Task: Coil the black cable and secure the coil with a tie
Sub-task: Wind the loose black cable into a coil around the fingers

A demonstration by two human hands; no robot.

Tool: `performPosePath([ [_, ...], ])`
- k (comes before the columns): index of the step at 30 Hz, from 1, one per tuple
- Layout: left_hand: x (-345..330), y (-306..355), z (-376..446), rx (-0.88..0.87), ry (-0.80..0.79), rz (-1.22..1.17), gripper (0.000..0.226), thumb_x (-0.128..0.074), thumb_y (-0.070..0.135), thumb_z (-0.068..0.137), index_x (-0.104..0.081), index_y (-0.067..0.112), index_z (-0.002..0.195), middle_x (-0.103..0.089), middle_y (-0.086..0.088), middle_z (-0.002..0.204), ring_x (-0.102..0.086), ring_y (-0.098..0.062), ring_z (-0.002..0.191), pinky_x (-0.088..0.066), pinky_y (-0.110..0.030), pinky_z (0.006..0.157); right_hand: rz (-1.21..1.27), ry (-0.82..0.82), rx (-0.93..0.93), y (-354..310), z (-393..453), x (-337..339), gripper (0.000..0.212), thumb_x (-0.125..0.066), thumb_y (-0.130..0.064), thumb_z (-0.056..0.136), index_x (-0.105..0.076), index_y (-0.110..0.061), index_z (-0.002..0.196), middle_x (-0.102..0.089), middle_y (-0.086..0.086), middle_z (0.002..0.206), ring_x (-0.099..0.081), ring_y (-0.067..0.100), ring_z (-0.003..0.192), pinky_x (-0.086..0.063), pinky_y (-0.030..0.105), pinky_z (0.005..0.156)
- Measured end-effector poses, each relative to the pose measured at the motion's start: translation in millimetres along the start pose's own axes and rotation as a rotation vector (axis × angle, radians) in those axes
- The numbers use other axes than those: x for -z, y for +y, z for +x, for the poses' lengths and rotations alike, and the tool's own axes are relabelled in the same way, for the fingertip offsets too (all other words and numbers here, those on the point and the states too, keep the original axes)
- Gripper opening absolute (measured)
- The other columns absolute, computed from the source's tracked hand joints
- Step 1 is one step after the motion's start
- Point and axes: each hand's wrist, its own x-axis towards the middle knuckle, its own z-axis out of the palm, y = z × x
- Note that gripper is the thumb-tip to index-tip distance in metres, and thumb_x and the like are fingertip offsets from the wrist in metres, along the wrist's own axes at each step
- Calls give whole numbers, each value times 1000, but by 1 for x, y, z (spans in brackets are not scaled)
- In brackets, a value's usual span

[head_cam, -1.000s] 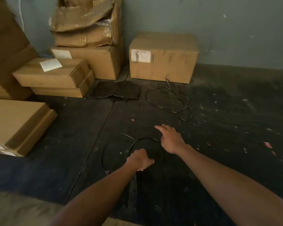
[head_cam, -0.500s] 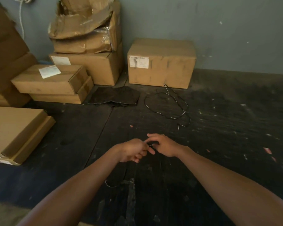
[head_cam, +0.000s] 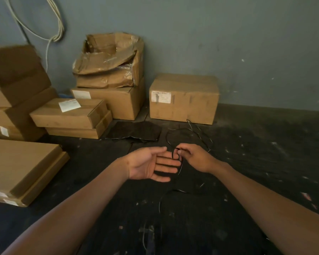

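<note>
My left hand (head_cam: 151, 165) is held palm up above the dark floor, fingers spread and pointing right. My right hand (head_cam: 195, 158) pinches the thin black cable (head_cam: 174, 154) between thumb and fingers. A small loop of cable lies over my left fingertips. The rest of the cable hangs down to the floor and curves left in an arc (head_cam: 170, 192). A second loose black cable (head_cam: 197, 133) lies in a rough ring on the floor behind my hands. No tie is visible.
Cardboard boxes stand along the grey wall: one box (head_cam: 183, 99) straight ahead, a stack with a torn box (head_cam: 109, 74) to its left, flat boxes (head_cam: 70, 116) and a large flat box (head_cam: 22, 168) at left. A dark sheet (head_cam: 134, 132) lies on the floor.
Both hands rose from the floor with the cable. My left hand went from shut to palm up and open. My right hand now pinches the cable over the left fingertips.
</note>
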Motion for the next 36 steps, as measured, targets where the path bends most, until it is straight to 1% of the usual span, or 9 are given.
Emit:
performPosePath([
  [4, -21, 15, -2, -81, -57, -92, 53, -41, 49, 98, -64, 10, 126, -64, -14, 130, -62, -28, 120, -45, -53, 102, -75, 137, 90, -15, 1, 17, 21, -43, -23, 103, -64, -23, 99, -66, -3, 90, -63, 12, 85, -53, 43, 80],
  [10, -48, 42, -3, -172, -112, -193, 41, -44, 37, 100, -69, 9, 117, -65, -14, 129, -64, -26, 117, -45, -52, 102, -141, 300, 207, -31, 6, 40, 25, -41, -38, 98, -62, -31, 111, -66, -5, 104, -62, 13, 99, -51, 46, 88],
  [13, -60, 53, -3, -235, -141, -253, 41, -41, 33, 101, -67, 8, 120, -64, -14, 131, -62, -27, 120, -46, -52, 102, -14, 365, 303, -42, 5, 51, 22, -50, -36, 92, -64, -24, 103, -68, -4, 100, -64, 17, 97, -52, 46, 89],
  [15, -66, 60, -3, -298, -154, -290, 42, -39, 31, 102, -65, 8, 125, -63, -14, 133, -61, -26, 121, -45, -51, 102, 241, 359, 309, -51, 2, 54, 15, -56, -33, 89, -66, -25, 96, -70, -5, 93, -66, 19, 90, -54, 42, 85],
  [18, -69, 72, -4, -395, -145, -315, 41, -36, 29, 103, -63, 10, 127, -63, -11, 133, -63, -23, 119, -46, -45, 102, 388, 373, 171, -57, 0, 51, 19, -47, -16, 100, -65, -23, 97, -67, 5, 79, -63, 33, 69, -55, 43, 59],
  [20, -69, 80, -4, -444, -135, -309, 40, -35, 27, 103, -62, 11, 128, -63, -9, 133, -64, -21, 118, -46, -42, 102, 339, 343, 43, -59, -1, 46, 21, -41, -19, 104, -62, -18, 102, -59, 7, 68, -56, 24, 55, -48, 28, 43],
  [25, -65, 100, -1, -517, -128, -347, 40, -32, 26, 104, -62, 12, 127, -68, -6, 127, -67, -19, 113, -45, -47, 101, 377, 301, -64, -70, -4, 36, 32, -41, -21, 104, -54, -16, 75, -52, -7, 52, -44, 9, 47, -36, 22, 45],
  [31, -55, 122, 3, -599, -97, -320, 44, -26, 38, 105, -49, 23, 140, -63, -5, 134, -60, -26, 123, -42, -63, 100, 314, 206, -60, -79, -5, 31, 23, -43, -26, 104, -63, -20, 115, -51, -4, 62, -44, 1, 46, -38, 15, 44],
  [36, -30, 143, -1, -667, 8, -251, 46, -24, 52, 102, -37, 42, 144, -62, -10, 135, -60, -37, 121, -30, -79, 97, 174, 78, -85, -84, -12, 29, 29, -39, -30, 104, -58, -24, 126, -48, -6, 64, -45, 0, 51, -39, 17, 53],
])
